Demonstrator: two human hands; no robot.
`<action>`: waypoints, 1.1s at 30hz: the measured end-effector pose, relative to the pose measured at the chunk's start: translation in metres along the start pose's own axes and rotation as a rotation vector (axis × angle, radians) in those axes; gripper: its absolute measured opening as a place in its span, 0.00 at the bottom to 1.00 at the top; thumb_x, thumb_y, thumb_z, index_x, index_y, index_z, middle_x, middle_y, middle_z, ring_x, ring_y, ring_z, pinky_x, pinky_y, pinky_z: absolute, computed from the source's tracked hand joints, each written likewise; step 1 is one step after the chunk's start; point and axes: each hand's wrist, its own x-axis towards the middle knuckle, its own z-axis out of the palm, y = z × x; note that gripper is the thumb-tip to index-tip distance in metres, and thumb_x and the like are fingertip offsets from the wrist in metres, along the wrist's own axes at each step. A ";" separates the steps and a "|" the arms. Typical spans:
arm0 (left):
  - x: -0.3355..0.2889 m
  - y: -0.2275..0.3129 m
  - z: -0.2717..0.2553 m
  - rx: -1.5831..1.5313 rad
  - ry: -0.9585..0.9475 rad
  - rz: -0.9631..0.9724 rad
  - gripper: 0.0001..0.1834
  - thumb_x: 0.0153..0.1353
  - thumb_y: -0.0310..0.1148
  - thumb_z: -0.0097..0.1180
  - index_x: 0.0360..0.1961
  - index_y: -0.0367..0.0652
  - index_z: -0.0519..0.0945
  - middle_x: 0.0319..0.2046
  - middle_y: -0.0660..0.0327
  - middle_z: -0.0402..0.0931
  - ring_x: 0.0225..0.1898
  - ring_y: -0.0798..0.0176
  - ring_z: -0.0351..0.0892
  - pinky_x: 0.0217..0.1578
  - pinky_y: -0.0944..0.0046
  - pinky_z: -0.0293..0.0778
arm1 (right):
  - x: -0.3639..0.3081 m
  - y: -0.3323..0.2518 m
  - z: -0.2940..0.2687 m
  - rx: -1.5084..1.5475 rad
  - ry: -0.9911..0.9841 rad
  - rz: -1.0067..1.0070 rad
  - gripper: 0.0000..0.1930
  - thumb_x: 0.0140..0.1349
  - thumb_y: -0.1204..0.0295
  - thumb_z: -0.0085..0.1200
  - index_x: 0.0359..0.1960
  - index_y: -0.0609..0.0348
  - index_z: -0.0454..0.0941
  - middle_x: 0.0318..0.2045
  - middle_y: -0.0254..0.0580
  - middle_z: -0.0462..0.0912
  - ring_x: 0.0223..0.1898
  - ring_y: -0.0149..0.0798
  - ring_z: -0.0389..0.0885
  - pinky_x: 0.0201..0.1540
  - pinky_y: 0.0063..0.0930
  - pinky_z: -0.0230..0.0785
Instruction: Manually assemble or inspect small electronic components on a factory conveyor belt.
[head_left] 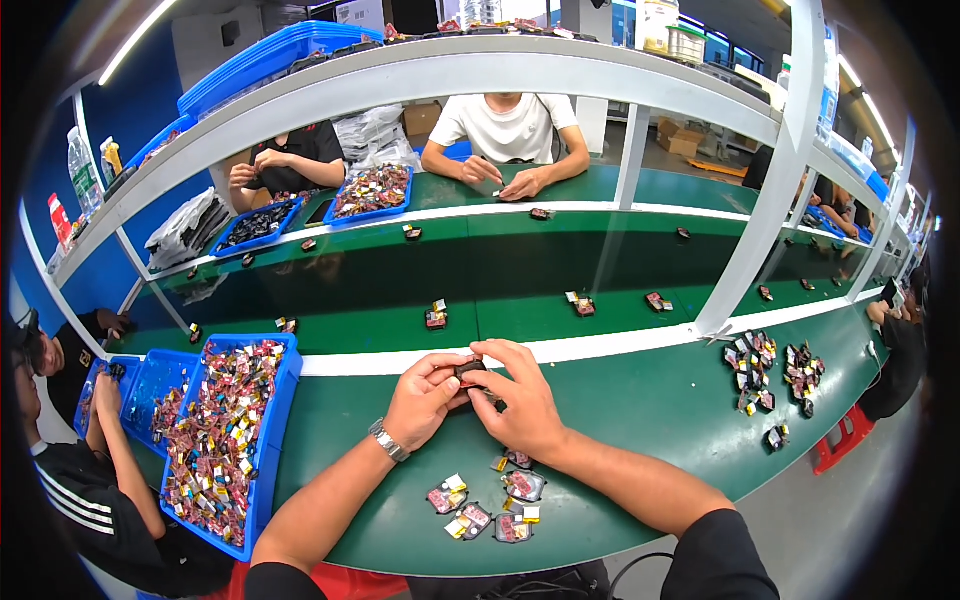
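Observation:
My left hand and my right hand meet above the green worktop, fingers closed round a small black plastic casing. Thumbs and fingertips of both hands press on it, and most of it is hidden. A metal watch sits on my left wrist. Close to my right forearm lies a loose group of small black casings with red circuit boards and yellow-and-white parts.
At left stands a blue bin heaped with small red boards. Similar units lie spaced along the green conveyor strip beyond a white rail. Unit piles sit right, beside a white post. Co-workers work across and at left.

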 end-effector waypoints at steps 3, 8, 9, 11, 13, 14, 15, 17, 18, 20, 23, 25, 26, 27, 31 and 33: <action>0.001 0.001 0.001 0.010 0.014 -0.006 0.17 0.68 0.24 0.53 0.57 0.37 0.71 0.57 0.53 0.75 0.57 0.61 0.77 0.58 0.56 0.77 | -0.001 0.004 0.000 -0.009 0.010 -0.001 0.12 0.50 0.80 0.63 0.38 0.57 0.84 0.55 0.45 0.77 0.59 0.51 0.72 0.59 0.42 0.68; 0.002 0.001 0.004 0.017 0.005 -0.032 0.17 0.68 0.25 0.53 0.57 0.37 0.71 0.58 0.53 0.74 0.57 0.61 0.77 0.58 0.56 0.77 | 0.001 0.007 0.001 0.071 -0.013 0.065 0.09 0.52 0.80 0.61 0.36 0.60 0.83 0.55 0.45 0.77 0.59 0.52 0.71 0.60 0.43 0.67; 0.001 0.001 0.005 0.017 0.011 -0.032 0.17 0.68 0.25 0.53 0.57 0.37 0.71 0.58 0.52 0.74 0.57 0.61 0.77 0.58 0.56 0.77 | 0.001 0.007 0.001 0.071 -0.017 0.067 0.09 0.52 0.80 0.61 0.36 0.60 0.83 0.55 0.45 0.77 0.59 0.52 0.71 0.60 0.43 0.67; -0.001 0.002 0.004 0.043 0.020 -0.044 0.17 0.68 0.25 0.53 0.57 0.37 0.71 0.58 0.53 0.74 0.57 0.61 0.77 0.58 0.56 0.77 | 0.002 0.008 0.001 0.137 -0.016 0.059 0.08 0.52 0.80 0.60 0.36 0.60 0.83 0.55 0.44 0.77 0.60 0.52 0.71 0.61 0.44 0.66; 0.000 0.001 0.005 0.075 0.025 -0.049 0.17 0.68 0.24 0.53 0.57 0.37 0.71 0.57 0.53 0.74 0.56 0.62 0.77 0.58 0.56 0.77 | -0.001 0.010 0.001 0.118 -0.035 0.052 0.08 0.52 0.80 0.60 0.36 0.60 0.83 0.55 0.44 0.77 0.60 0.52 0.71 0.62 0.44 0.65; -0.001 -0.002 0.005 0.070 0.036 -0.053 0.16 0.69 0.24 0.52 0.57 0.37 0.71 0.56 0.53 0.75 0.56 0.62 0.78 0.57 0.56 0.78 | -0.002 0.010 0.000 0.100 -0.051 0.047 0.09 0.52 0.79 0.60 0.37 0.60 0.83 0.55 0.45 0.77 0.61 0.52 0.70 0.62 0.45 0.65; -0.001 -0.003 0.003 0.065 0.050 -0.057 0.16 0.69 0.23 0.51 0.57 0.37 0.71 0.56 0.54 0.75 0.56 0.62 0.78 0.57 0.57 0.78 | -0.001 0.008 0.002 0.102 -0.052 0.044 0.09 0.52 0.79 0.60 0.37 0.60 0.83 0.55 0.45 0.77 0.61 0.52 0.70 0.62 0.45 0.65; 0.000 -0.001 0.002 0.049 0.064 -0.048 0.16 0.69 0.23 0.50 0.57 0.37 0.71 0.55 0.54 0.76 0.55 0.62 0.78 0.57 0.57 0.78 | 0.002 0.001 0.004 0.049 -0.027 0.042 0.11 0.52 0.80 0.61 0.38 0.60 0.82 0.54 0.46 0.77 0.60 0.53 0.71 0.61 0.44 0.66; 0.001 0.000 0.002 0.030 0.073 -0.042 0.16 0.69 0.23 0.49 0.57 0.37 0.71 0.55 0.54 0.76 0.55 0.62 0.78 0.56 0.58 0.78 | 0.002 0.000 0.004 0.049 -0.027 0.039 0.11 0.52 0.80 0.61 0.38 0.60 0.82 0.54 0.46 0.77 0.60 0.53 0.71 0.61 0.44 0.66; 0.001 0.001 0.003 0.026 0.058 -0.049 0.16 0.70 0.23 0.49 0.57 0.37 0.70 0.54 0.54 0.76 0.55 0.62 0.78 0.57 0.58 0.78 | 0.001 -0.001 0.003 0.001 0.012 0.043 0.12 0.51 0.80 0.62 0.38 0.59 0.82 0.49 0.45 0.78 0.55 0.52 0.74 0.56 0.42 0.70; 0.001 0.002 0.008 0.028 0.047 -0.066 0.16 0.70 0.22 0.48 0.58 0.37 0.70 0.54 0.54 0.76 0.55 0.62 0.78 0.57 0.57 0.78 | 0.005 0.005 -0.001 -0.024 0.029 -0.053 0.10 0.50 0.81 0.62 0.36 0.59 0.82 0.43 0.42 0.78 0.46 0.47 0.77 0.46 0.37 0.74; 0.001 0.003 0.009 0.040 0.044 -0.074 0.16 0.70 0.22 0.47 0.58 0.37 0.70 0.54 0.54 0.76 0.55 0.62 0.78 0.57 0.57 0.78 | 0.004 0.009 -0.002 -0.033 0.023 -0.054 0.10 0.49 0.81 0.63 0.35 0.59 0.82 0.40 0.41 0.78 0.43 0.45 0.77 0.43 0.35 0.74; 0.002 0.003 0.010 0.038 0.042 -0.089 0.16 0.70 0.21 0.47 0.58 0.37 0.70 0.54 0.53 0.76 0.55 0.62 0.78 0.56 0.58 0.79 | 0.004 0.011 -0.001 -0.041 0.020 -0.054 0.10 0.49 0.81 0.63 0.34 0.58 0.82 0.38 0.39 0.78 0.39 0.43 0.77 0.39 0.34 0.74; 0.002 0.003 0.010 0.038 0.042 -0.104 0.16 0.70 0.21 0.46 0.58 0.37 0.69 0.54 0.53 0.76 0.55 0.61 0.78 0.56 0.58 0.79 | 0.004 0.012 0.000 -0.041 0.018 -0.056 0.10 0.49 0.81 0.63 0.34 0.58 0.82 0.38 0.39 0.78 0.39 0.43 0.77 0.39 0.34 0.74; 0.002 0.002 0.007 0.045 0.052 -0.125 0.16 0.70 0.21 0.46 0.58 0.37 0.70 0.54 0.53 0.76 0.55 0.61 0.78 0.54 0.59 0.80 | 0.004 0.011 0.001 -0.095 0.026 -0.065 0.11 0.47 0.81 0.65 0.34 0.58 0.83 0.36 0.38 0.78 0.37 0.40 0.77 0.36 0.30 0.74; 0.001 0.001 0.005 0.056 0.069 -0.144 0.16 0.70 0.21 0.47 0.58 0.37 0.70 0.55 0.53 0.76 0.54 0.61 0.79 0.53 0.60 0.81 | 0.002 0.007 0.001 -0.096 0.011 -0.068 0.12 0.47 0.82 0.65 0.35 0.58 0.83 0.36 0.38 0.78 0.37 0.40 0.77 0.36 0.30 0.74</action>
